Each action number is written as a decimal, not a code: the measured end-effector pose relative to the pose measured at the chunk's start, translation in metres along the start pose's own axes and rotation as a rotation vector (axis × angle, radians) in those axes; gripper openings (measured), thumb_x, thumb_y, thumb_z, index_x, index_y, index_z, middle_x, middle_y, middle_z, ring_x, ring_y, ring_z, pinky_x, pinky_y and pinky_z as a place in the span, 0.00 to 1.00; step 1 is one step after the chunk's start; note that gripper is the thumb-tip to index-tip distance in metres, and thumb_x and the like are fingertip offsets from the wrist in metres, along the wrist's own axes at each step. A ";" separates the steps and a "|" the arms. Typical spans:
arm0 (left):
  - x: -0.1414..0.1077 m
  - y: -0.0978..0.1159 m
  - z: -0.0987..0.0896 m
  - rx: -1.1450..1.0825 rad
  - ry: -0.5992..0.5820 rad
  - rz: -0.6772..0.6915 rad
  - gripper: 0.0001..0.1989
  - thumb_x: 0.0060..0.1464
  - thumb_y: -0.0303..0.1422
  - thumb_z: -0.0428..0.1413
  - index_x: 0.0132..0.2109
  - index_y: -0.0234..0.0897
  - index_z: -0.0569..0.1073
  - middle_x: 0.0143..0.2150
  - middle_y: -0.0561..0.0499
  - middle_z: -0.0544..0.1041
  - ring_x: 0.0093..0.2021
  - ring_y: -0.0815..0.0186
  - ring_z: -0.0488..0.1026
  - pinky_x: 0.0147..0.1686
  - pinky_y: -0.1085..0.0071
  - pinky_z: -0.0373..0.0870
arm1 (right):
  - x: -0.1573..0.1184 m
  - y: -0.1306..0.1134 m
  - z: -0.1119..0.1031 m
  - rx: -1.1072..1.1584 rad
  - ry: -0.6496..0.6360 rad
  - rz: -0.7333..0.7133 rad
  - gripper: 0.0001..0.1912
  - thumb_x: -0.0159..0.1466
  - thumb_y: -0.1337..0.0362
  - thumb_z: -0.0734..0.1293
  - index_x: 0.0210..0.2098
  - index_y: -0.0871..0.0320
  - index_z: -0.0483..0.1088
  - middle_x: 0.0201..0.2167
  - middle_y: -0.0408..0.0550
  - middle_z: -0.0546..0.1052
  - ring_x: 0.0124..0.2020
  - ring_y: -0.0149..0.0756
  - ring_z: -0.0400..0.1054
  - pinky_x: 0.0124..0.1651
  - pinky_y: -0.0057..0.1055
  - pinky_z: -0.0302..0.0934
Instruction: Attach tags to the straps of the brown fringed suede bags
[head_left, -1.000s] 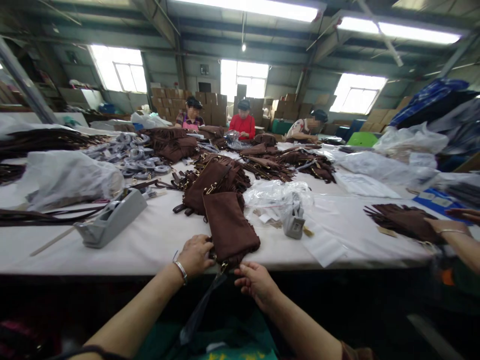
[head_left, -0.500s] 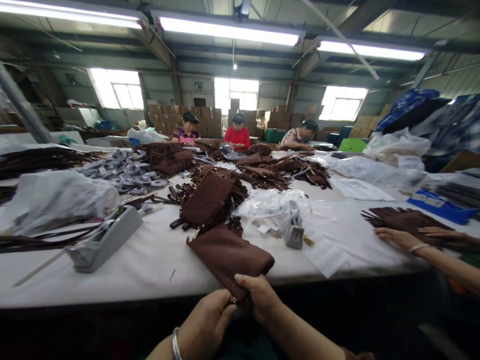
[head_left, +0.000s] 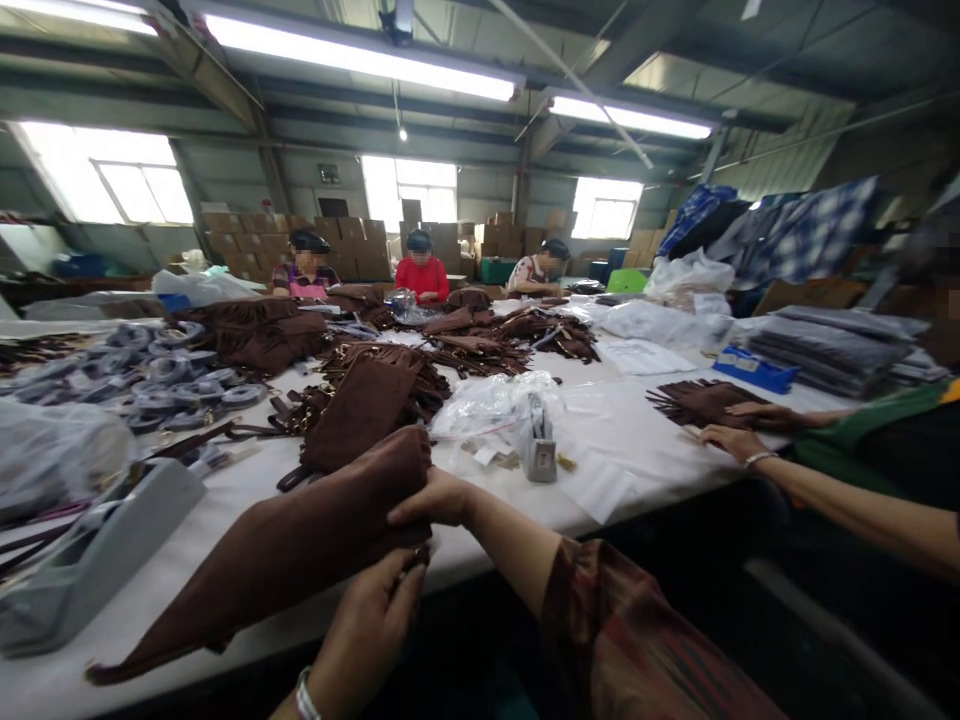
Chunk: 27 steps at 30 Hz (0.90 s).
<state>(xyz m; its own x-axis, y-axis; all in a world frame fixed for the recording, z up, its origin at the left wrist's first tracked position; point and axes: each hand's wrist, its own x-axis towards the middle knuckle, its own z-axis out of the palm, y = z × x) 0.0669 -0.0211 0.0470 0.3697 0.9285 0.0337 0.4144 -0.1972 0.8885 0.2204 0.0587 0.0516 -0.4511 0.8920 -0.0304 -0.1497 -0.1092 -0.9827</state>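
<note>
Workshop with stacked cartons (head_left: 360,245) along the rear wall and a white-covered desk (head_left: 232,495) in front. Head view, the only one supplied: a brown bag (head_left: 300,545) is held at a slant over the desk's near edge, its free end sloping down to the left; contact there cannot be confirmed. The right hand (head_left: 442,497) has its grip clenched on the bag's upper right end, thumb on top, apparently bearing the weight. The left hand (head_left: 367,615) is closed at the lower corner beside a small metal fitting, seemingly to steady that corner; the exact pinch is hidden. Further brown bags (head_left: 367,400) lie heaped just beyond, presumably for easy reach. A large tape dispenser (head_left: 112,560) stands to the left, a smaller dispenser (head_left: 538,450) to the right, both apparently placed within reach.
</note>
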 end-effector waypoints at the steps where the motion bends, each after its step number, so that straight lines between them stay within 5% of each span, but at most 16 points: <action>1: 0.010 -0.008 0.004 -0.021 0.008 -0.062 0.09 0.51 0.40 0.57 0.34 0.40 0.77 0.28 0.49 0.75 0.33 0.58 0.72 0.35 0.67 0.70 | 0.005 0.005 -0.005 -0.190 0.134 0.005 0.22 0.45 0.60 0.76 0.38 0.62 0.74 0.33 0.47 0.77 0.38 0.39 0.70 0.43 0.34 0.63; 4: 0.032 -0.037 0.015 -0.244 0.024 -0.413 0.11 0.51 0.39 0.56 0.28 0.36 0.72 0.21 0.53 0.69 0.20 0.69 0.64 0.19 0.74 0.61 | 0.006 0.026 -0.022 -0.772 0.496 0.022 0.10 0.57 0.59 0.70 0.33 0.59 0.75 0.33 0.47 0.78 0.39 0.37 0.69 0.43 0.30 0.60; 7: 0.037 -0.056 0.020 -0.568 0.008 -0.620 0.11 0.52 0.38 0.57 0.31 0.33 0.71 0.20 0.57 0.65 0.16 0.76 0.59 0.16 0.80 0.55 | -0.014 0.041 -0.046 -1.074 0.590 0.000 0.10 0.62 0.60 0.64 0.36 0.57 0.76 0.36 0.48 0.78 0.40 0.35 0.69 0.44 0.28 0.58; 11: 0.030 -0.055 0.017 -0.783 -0.030 -0.763 0.08 0.52 0.33 0.58 0.36 0.32 0.72 0.23 0.56 0.67 0.17 0.77 0.63 0.16 0.81 0.60 | -0.037 0.037 -0.090 -1.346 0.731 0.118 0.12 0.64 0.64 0.61 0.41 0.56 0.75 0.42 0.52 0.76 0.43 0.38 0.69 0.45 0.29 0.57; 17: 0.022 -0.047 0.019 -0.904 -0.032 -0.850 0.04 0.56 0.27 0.55 0.38 0.31 0.72 0.27 0.50 0.73 0.20 0.73 0.71 0.18 0.79 0.67 | -0.028 0.031 -0.138 -1.631 0.656 0.262 0.13 0.61 0.71 0.61 0.40 0.59 0.75 0.43 0.58 0.74 0.44 0.45 0.67 0.43 0.36 0.57; 27: 0.017 -0.050 0.016 -0.905 0.002 -0.869 0.04 0.57 0.27 0.55 0.39 0.32 0.73 0.27 0.50 0.75 0.21 0.73 0.72 0.19 0.78 0.69 | -0.024 0.046 -0.158 -1.566 0.645 0.175 0.09 0.61 0.66 0.65 0.35 0.62 0.76 0.40 0.58 0.76 0.44 0.44 0.68 0.46 0.34 0.58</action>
<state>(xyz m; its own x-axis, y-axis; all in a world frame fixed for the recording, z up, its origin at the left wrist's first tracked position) 0.0659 -0.0007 -0.0046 0.2595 0.6438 -0.7198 -0.1990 0.7650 0.6125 0.3633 0.1012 -0.0220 0.0956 0.9801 0.1737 0.9826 -0.0650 -0.1741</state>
